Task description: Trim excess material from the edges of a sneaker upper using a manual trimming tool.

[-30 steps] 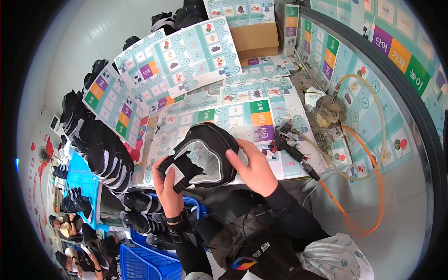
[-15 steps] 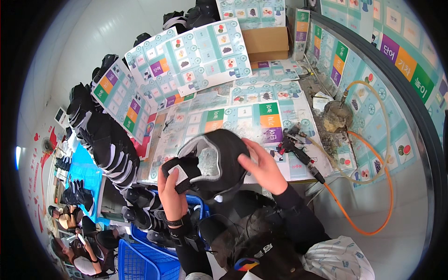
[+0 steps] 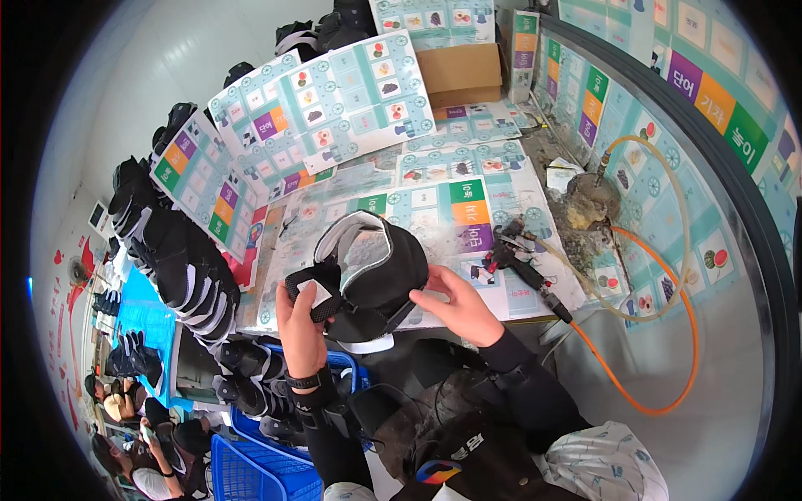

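I hold a black shoe upper [image 3: 393,271] with a pale grey lining over the near edge of the worktable, its opening turned upward. My left hand [image 3: 302,330] is closed on its black mesh tongue, thumb against a white label [image 3: 313,294]. At the upper's right side my right hand [image 3: 459,307] grips the outer wall, with the thumb lying on the black surface; some of its fingertips are hidden. Below the upper a white edge shows. To the right of my right hand, a black spray gun [image 3: 522,260] with red parts lies on the table.
Printed sheets cover the worktable [image 3: 334,196], and printed boards [image 3: 359,100] stand along its back left. An orange hose [image 3: 692,334] loops at the right near a crusted lump [image 3: 593,200]. Stacked uppers [image 3: 188,267] line the left, above blue baskets [image 3: 251,476]. Other people sit at lower left.
The shoe upper has tilted so its opening faces up more. My right hand has slid lower along its side; the whole view has shifted slightly.
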{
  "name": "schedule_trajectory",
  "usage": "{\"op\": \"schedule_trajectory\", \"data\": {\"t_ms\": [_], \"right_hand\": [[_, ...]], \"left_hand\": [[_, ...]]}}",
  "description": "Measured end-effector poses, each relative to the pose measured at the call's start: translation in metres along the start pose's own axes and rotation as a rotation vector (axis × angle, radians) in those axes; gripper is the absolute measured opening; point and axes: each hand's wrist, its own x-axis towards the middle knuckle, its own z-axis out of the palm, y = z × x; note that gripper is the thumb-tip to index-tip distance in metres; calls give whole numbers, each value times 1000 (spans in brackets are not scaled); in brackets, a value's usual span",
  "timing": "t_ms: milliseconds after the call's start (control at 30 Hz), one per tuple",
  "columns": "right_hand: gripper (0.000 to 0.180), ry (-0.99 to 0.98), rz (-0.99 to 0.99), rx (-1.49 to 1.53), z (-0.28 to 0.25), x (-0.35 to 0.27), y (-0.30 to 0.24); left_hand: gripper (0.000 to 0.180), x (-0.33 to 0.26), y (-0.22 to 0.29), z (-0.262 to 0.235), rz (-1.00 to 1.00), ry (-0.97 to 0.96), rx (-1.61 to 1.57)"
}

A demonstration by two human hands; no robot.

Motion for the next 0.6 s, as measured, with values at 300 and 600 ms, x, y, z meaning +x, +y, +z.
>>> {"op": "schedule_trajectory", "data": {"t_ms": [300, 600], "right_hand": [[74, 564, -205, -1228, -59, -20, -6], [40, 515, 44, -1599, -141, 24, 30]], "left_hand": [[18, 28, 3, -15, -39, -44, 66], [46, 125, -61, 26, -107, -72, 306]]}}
